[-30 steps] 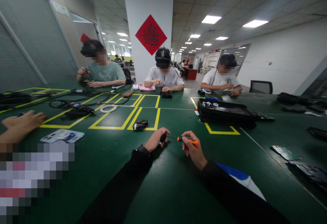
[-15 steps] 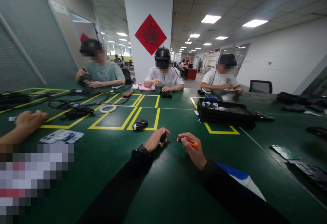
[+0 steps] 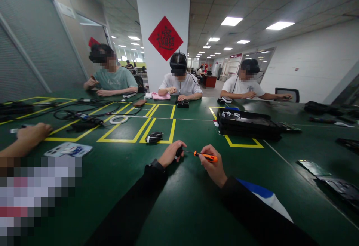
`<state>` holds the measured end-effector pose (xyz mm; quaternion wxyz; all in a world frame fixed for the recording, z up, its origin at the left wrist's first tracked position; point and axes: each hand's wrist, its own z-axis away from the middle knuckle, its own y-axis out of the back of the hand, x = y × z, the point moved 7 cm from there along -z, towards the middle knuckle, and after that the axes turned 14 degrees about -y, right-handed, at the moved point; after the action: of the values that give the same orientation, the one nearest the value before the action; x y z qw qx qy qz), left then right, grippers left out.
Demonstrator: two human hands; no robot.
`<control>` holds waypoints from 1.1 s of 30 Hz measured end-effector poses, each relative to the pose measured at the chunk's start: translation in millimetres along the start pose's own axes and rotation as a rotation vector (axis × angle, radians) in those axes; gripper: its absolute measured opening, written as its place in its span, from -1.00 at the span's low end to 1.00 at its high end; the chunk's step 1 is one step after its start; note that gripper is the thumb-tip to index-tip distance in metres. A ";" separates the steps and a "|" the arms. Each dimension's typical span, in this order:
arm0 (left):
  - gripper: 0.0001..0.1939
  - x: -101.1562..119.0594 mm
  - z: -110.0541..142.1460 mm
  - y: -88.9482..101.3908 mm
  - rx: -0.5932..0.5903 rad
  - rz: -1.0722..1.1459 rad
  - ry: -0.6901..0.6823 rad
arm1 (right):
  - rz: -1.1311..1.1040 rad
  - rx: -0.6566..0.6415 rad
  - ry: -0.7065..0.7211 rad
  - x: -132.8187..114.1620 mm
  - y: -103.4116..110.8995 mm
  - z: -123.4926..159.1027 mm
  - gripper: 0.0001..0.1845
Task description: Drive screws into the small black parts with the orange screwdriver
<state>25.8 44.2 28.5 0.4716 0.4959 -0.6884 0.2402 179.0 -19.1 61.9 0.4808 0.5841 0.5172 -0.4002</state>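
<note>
My left hand (image 3: 170, 153) is closed around a small black part (image 3: 179, 151), mostly covered by the fingers, so its kind does not show. In my right hand (image 3: 214, 167) is a screwdriver (image 3: 206, 157) with an orange and black handle, held between thumb and fingers. Its thin shaft points left and its tip meets the black part, or comes very close to it. Both hands are just above the green table (image 3: 182, 201). Beyond my left hand lies a black bundle with a white band (image 3: 154, 137).
A black tray-like housing (image 3: 249, 124) stands at right, with circuit boards (image 3: 312, 166) nearer. At left are a phone (image 3: 68, 150), a white ring (image 3: 118, 119), black cables (image 3: 84, 117) and a co-worker's hand (image 3: 35, 134). Several people sit opposite. A blue and white cloth (image 3: 263, 193) lies beside my right forearm.
My right fingers have shifted on the screwdriver handle, and its angle differs slightly. My left hand stays in place. The person opposite at right has stretched an arm out sideways.
</note>
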 end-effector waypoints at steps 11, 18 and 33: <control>-0.59 -2.4 -0.1 1.2 -0.008 -0.001 -0.009 | 0.038 0.028 0.052 -1.2 1.1 0.8 -0.92; -0.59 -1.6 -0.3 0.6 -0.008 0.000 -0.009 | 0.141 0.005 0.190 -18.9 -1.4 5.6 -0.96; -0.61 0.2 -0.2 0.2 -0.008 -0.013 -0.008 | 0.053 0.042 0.087 -7.8 3.8 2.6 -0.91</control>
<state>25.6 44.3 28.8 0.4724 0.4996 -0.6880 0.2323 181.7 -23.4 69.4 0.4560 0.6242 0.5135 -0.3725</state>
